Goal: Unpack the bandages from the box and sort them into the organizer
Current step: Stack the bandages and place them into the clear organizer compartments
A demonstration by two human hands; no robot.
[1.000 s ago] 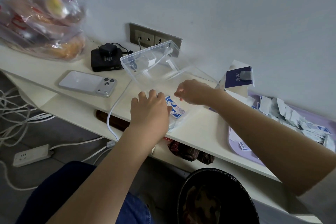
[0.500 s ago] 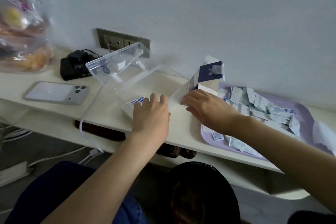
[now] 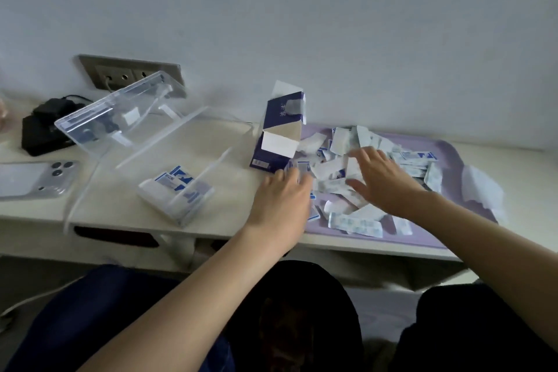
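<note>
Now L hand (image 3: 280,201), R hand (image 3: 381,183) palms-down.

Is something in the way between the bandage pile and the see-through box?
Yes. The opened dark blue cardboard box stands partly between the white bandage packets on the purple tray and the clear plastic organizer.

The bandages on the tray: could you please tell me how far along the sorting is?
Done: the box stands open, its bandages spilled on the purple tray, and one small stack sits in the clear organizer. In hand: the left hand and right hand spread open over them. Left: nearly all the loose bandages.
</note>
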